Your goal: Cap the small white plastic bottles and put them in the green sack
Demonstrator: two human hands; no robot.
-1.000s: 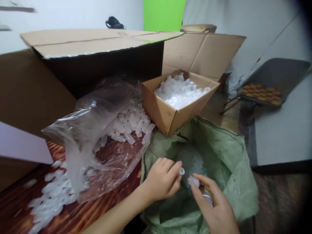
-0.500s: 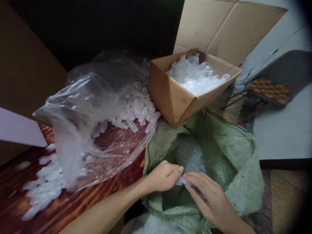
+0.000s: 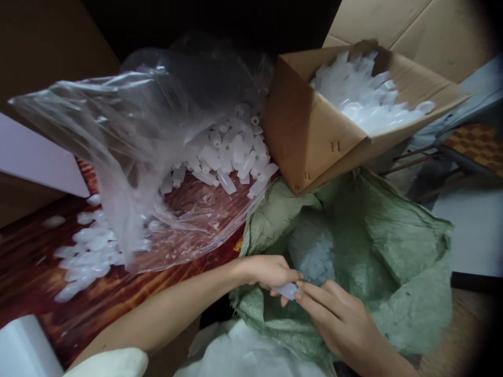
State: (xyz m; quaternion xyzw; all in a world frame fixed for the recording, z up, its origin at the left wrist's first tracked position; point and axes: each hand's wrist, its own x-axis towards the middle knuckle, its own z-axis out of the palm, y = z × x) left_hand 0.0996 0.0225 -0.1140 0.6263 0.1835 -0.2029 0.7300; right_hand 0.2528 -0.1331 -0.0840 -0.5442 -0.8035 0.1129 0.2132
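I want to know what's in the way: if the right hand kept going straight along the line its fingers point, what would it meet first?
The right hand points up-left; its fingertips already touch the small translucent plastic piece, with the left hand pinching it from the other side. So that piece first, then probably the left hand's fingers.

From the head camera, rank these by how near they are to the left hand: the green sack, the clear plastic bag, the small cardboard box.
From the left hand:
1. Green sack, directly under the hand.
2. Clear plastic bag, up and to the left on the table.
3. Small cardboard box, farther back, up and to the right.
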